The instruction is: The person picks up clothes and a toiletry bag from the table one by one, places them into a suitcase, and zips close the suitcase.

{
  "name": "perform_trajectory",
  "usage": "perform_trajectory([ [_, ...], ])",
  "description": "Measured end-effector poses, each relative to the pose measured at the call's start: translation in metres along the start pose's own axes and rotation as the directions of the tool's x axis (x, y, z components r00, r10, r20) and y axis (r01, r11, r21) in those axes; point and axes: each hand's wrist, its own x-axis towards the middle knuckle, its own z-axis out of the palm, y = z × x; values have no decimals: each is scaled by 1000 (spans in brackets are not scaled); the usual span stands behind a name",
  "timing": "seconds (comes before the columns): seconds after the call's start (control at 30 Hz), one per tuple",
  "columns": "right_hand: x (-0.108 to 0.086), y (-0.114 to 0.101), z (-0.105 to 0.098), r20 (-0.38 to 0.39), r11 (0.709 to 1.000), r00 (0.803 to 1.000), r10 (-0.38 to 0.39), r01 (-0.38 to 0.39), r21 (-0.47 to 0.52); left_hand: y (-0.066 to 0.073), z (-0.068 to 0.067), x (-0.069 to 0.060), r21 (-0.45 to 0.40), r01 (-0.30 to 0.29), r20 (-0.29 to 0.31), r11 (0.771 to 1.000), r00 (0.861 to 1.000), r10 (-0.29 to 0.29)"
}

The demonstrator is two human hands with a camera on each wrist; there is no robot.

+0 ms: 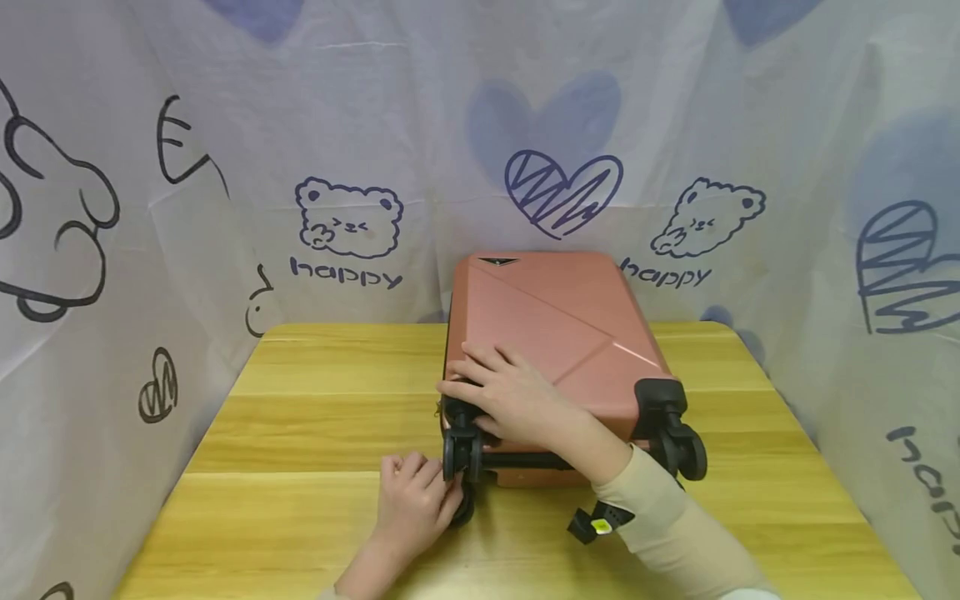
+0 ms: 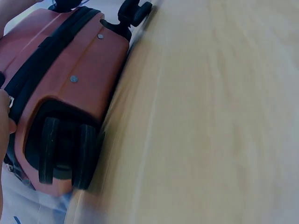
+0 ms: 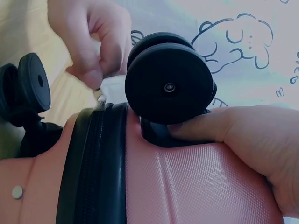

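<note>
A pink hard-shell suitcase (image 1: pixel 555 333) lies flat on the table, its wheeled end toward me. My left hand (image 1: pixel 416 500) is low beside the near left corner, fingers curled. In the right wrist view, that hand (image 3: pixel 93 42) pinches the zipper pull (image 3: pixel 101 99) on the black zipper (image 3: pixel 91 163). My right hand (image 1: pixel 517 400) rests spread over the same corner, fingers on the shell. Its thumb (image 3: pixel 201 128) presses at the base of a black double wheel (image 3: pixel 170 86). Only the edge of the left hand (image 2: pixel 4 135) enters the left wrist view.
Another black wheel (image 1: pixel 678 450) juts from the near right corner. A black strap with a yellow-green patch (image 1: pixel 602 526) shows by the right forearm. The wooden table (image 1: pixel 330 400) extends on both sides, and a printed white curtain (image 1: pixel 435 125) hangs behind it.
</note>
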Motion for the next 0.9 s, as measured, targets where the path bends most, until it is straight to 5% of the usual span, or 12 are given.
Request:
perform_trajectory([
  [0.2,-1,2,0,8,1000,1000,-11,11,-11,-19,-3,2,84,61,-57,995,997,-56],
  [0.4,-3,1,3,-24,1000,1000,-17,17,4,-32,-1,5,113,49,-60,992,997,-43],
  [0.9,-2,1,2,-74,999,997,-35,35,4,-45,3,12,115,134,52,984,989,-140],
])
